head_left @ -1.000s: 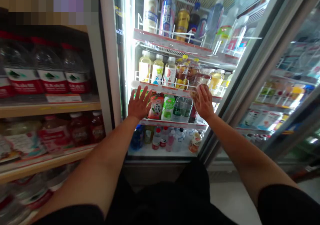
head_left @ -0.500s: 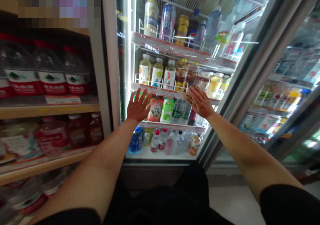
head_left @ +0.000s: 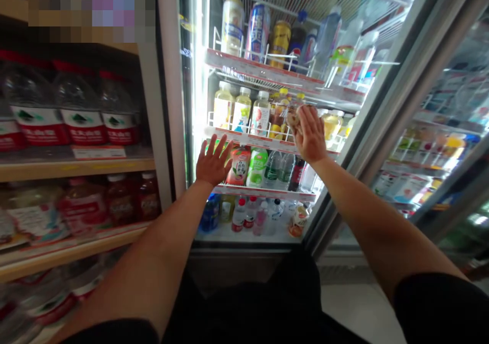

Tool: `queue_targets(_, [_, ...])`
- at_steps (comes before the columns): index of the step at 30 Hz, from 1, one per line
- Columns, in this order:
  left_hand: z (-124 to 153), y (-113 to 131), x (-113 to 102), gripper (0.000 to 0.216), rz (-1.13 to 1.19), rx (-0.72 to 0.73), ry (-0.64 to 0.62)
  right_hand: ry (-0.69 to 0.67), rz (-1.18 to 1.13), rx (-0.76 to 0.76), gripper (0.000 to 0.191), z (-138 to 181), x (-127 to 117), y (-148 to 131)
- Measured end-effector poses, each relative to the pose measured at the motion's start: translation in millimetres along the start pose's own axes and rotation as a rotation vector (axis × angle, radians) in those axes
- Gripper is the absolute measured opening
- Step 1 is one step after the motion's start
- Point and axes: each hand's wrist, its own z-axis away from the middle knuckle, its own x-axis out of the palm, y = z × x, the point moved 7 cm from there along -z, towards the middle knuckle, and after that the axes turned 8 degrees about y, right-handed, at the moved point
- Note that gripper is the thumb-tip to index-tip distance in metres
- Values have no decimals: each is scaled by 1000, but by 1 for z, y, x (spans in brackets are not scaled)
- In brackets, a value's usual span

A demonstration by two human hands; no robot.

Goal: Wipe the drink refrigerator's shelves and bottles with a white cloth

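My left hand [head_left: 214, 163] has its fingers spread and holds nothing; it appears to rest flat against the glass door [head_left: 252, 242] of a drinks fridge. Under my right hand [head_left: 313, 135] is a crumpled brownish cloth [head_left: 294, 120], pressed toward the same door at the height of a middle shelf. The fingers lie together over the cloth and hide part of it. Behind the glass, a juice bottle with a white cap [head_left: 260, 112] stands left of the cloth. A red-labelled bottle [head_left: 239, 166] and a green-labelled bottle [head_left: 257, 167] show to the right of my left hand.
Tall cans [head_left: 232, 26] stand on the upper fridge shelf. Small bottles [head_left: 239, 216] stand at the bottom. To the left, a wooden shelf [head_left: 76, 167] carries large red-capped water bottles [head_left: 82, 107]. A metal door frame [head_left: 376, 125] separates another fridge section on the right.
My right hand has moved upward with the cloth, from the shelf's front edge to in front of the bottles above. My left hand stays nearly in place.
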Motion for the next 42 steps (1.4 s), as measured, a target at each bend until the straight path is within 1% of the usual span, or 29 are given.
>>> queue_targets(2, [0, 0, 0, 56, -8, -7, -8, 99, 21, 101, 66, -11, -4, 6])
queue_targets(3, [-1, 0, 1, 55, -11, -9, -14, 117, 29, 112, 66, -13, -3, 4])
queue_targets(4, [-1, -1, 1, 55, -13, -13, -19, 101, 30, 85, 65, -13, 0, -3])
queue_targets(5, [-1, -1, 1, 56, -13, -13, -24, 51, 24, 19, 64, -12, 4, -13])
queue_targets(8, [-1, 0, -1, 55, -11, 1, -11, -155, -8, -239, 61, -5, 17, -45])
queue_targets(9, [-1, 1, -1, 55, -10, 11, -4, -194, -13, -285, 61, -6, 18, -49])
queue_targets(10, [-1, 2, -2, 55, -9, 20, 3, -203, -13, -294, 62, -10, 17, -48])
queue_targets(12, [-1, 2, -2, 57, -8, 29, 18, -134, -4, -210, 64, -27, 13, -36])
queue_targets(15, [0, 1, -3, 58, -3, 25, 29, 37, 11, -18, 64, -47, 7, -14])
queue_targets(16, [0, 1, -2, 59, 2, 19, 28, 65, 15, 17, 63, -48, 8, -13])
queue_targets(17, [0, 0, -2, 59, 7, 16, 23, 63, 16, 24, 63, -47, 10, -15])
queue_targets(19, [0, 0, -1, 59, 14, 14, 12, -12, 16, -37, 68, -39, 16, -27])
queue_targets(22, [0, 0, -2, 59, 5, 17, 15, -162, 16, -191, 80, -28, 19, -46])
queue_targets(23, [-1, 0, -2, 60, 2, 16, 18, -193, 14, -231, 79, -27, 18, -48])
queue_targets(25, [-1, 1, -3, 60, 2, 16, 21, -212, 4, -269, 71, -28, 12, -43])
queue_targets(27, [-1, 1, -3, 60, 3, 12, 24, -164, -9, -242, 65, -33, 6, -27])
queue_targets(31, [-1, -1, -2, 58, 7, 2, 27, 37, -29, -88, 69, -46, -12, 15])
queue_targets(33, [0, -1, -1, 58, 14, -1, 18, 144, -24, -29, 67, -58, -27, 33])
queue_targets(35, [0, -2, -1, 59, 22, -9, 10, 255, -9, 11, 63, -73, -45, 44])
queue_targets(37, [0, -2, 0, 60, 28, -14, 2, 314, 0, 10, 59, -85, -60, 45])
queue_targets(38, [0, -2, 0, 60, 28, -15, 0, 300, 0, -18, 57, -87, -62, 41])
queue_targets(39, [0, -2, 0, 59, 27, -15, 1, 253, -3, -66, 56, -86, -60, 33])
queue_targets(41, [0, -2, 0, 59, 20, -6, 8, 71, -22, -207, 55, -70, -43, 11])
queue_targets(42, [0, -1, 0, 59, 12, 5, 20, -53, -39, -279, 56, -55, -30, -2])
